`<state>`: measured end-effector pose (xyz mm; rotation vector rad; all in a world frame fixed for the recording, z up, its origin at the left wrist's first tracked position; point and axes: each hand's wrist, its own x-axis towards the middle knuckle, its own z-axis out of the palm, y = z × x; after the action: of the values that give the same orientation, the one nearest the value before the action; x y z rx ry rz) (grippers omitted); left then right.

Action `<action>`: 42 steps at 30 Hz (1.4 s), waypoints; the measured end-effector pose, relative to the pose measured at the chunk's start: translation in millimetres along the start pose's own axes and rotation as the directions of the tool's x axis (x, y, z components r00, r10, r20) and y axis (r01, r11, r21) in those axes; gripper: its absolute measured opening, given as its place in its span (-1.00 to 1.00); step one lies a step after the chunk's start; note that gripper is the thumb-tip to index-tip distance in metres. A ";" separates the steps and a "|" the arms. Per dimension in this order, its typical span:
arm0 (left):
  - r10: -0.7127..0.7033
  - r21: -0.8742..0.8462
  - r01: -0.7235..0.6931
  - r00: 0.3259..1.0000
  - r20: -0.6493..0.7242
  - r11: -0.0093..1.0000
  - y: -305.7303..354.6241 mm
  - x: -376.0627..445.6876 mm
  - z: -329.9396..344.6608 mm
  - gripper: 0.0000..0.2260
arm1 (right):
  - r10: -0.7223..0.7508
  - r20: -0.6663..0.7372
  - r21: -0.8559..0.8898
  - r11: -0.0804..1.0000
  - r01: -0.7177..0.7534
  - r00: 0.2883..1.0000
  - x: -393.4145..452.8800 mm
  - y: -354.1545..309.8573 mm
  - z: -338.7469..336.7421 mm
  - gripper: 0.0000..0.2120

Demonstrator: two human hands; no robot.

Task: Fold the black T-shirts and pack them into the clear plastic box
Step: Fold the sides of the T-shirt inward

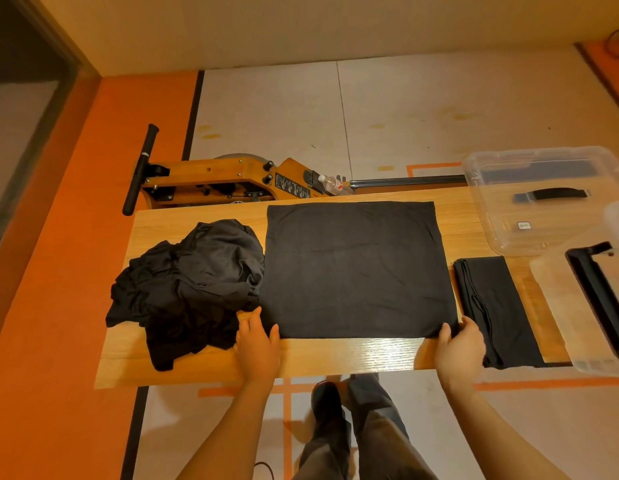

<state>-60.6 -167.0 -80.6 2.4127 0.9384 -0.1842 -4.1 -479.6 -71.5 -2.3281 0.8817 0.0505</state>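
The left hand (258,344) lies at the near left corner of the flat black cotton T-shirt panel (356,268), with the thumb on top of the cloth edge and the fingers beside it, so it seems to pinch that corner lightly. The right hand (460,348) does the same at the near right corner, the thumb pressing on the cloth and the fingers curled round the edge. This shirt is spread in the middle of the long light wooden surface (353,355), already folded into one square shape with a faint crease across it. I judge the cloth to be soft, light and limp; it will hang and wrinkle if it is lifted by one point, so the two near corners are a good place to hold it for the next fold. Just left of it, touching its edge, sits one crumpled heap of black T-shirts (187,289); how many shirts are in it I cannot tell. On the right, near but apart, lies one narrow folded black T-shirt (491,310). Further right there are two clear plastic pieces: one clear plastic box lid with a black handle (543,199) at the far corner, and one clear plastic box (585,306) at the near corner, partly out of view.
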 end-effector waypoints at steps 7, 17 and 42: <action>-0.216 -0.166 0.217 0.976 0.025 0.962 -0.8 9.5 -3.6 -0.69 | 0.116 0.084 -0.026 0.993 -0.115 0.990 7.3 7.9 -6.2 -0.67; -0.291 -0.249 0.291 0.956 0.038 0.924 -4.7 14.6 -7.3 -0.87 | 0.139 0.035 0.130 0.981 -0.142 0.990 5.0 3.1 -12.8 -0.77; 0.122 -0.290 -0.141 0.989 -0.084 0.946 34.2 41.1 -38.0 -0.72 | -0.187 0.150 0.183 0.970 0.159 0.971 59.7 -32.5 -33.3 -0.76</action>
<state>-9.7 -143.7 -46.4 2.2025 0.7684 0.0810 55.8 -515.1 -41.8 -2.1956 0.5740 0.0912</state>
